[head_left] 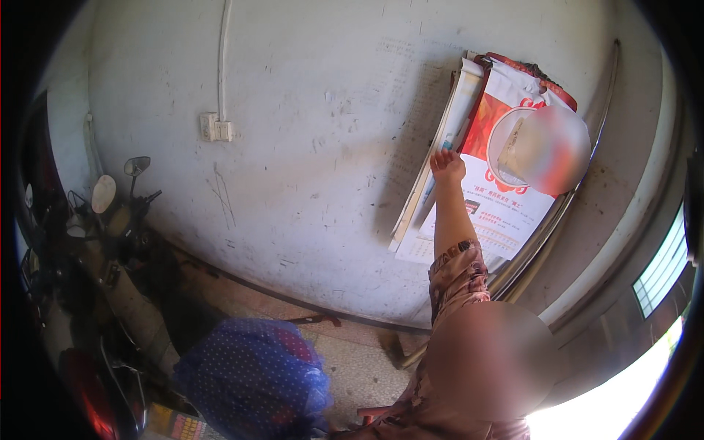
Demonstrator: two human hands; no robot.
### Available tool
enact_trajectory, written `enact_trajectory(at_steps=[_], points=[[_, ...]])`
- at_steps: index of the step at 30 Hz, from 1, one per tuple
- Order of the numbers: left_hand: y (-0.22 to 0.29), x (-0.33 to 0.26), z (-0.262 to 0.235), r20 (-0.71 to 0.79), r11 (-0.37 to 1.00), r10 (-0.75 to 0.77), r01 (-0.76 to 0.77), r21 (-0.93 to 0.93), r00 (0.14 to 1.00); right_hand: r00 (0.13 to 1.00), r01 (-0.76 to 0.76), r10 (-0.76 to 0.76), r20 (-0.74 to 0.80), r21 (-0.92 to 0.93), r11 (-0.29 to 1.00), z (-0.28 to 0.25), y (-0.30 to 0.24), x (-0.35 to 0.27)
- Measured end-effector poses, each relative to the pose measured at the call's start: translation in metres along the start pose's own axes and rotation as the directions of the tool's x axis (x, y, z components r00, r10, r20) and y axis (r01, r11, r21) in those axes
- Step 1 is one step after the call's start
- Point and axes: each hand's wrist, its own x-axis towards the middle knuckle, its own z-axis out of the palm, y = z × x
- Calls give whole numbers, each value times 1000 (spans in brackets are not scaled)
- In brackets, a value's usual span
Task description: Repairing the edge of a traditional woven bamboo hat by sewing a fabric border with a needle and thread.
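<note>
Neither my left hand nor my right hand shows in the head view. Another person in a brown patterned top (460, 279) stands at the lower right. That person's raised hand (447, 167) is at the left edge of a large red and white wall calendar (506, 216), its fingers bent; whether they grip a sheet cannot be made out. More paper sheets (449, 125) hang behind the front one. In the lower middle is a blue, white-dotted cloth or bag (249, 378), with something reddish showing through.
Motorbikes with mirrors (137, 166) stand along the left. A white socket (215, 127) is fixed to the stained wall (308, 147). Long poles (532, 264) lean in the right corner. A dark stick-like object (315, 320) lies by the wall's foot. Bright light enters at lower right.
</note>
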Motion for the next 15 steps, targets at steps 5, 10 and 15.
enact_trajectory(at_steps=[5,10,15], points=[[9,-13,-7,-11,1000,-11,11,-24,1000,973,228,-172,155,-511,829,-19,2,-18],[29,-48,-37,-77,1000,-16,14,-18,997,715,654,-148,683,-729,-202,-36,41,-110],[51,-125,-81,-177,1000,-29,29,-7,984,269,881,237,934,-139,-453,2,58,-295]])
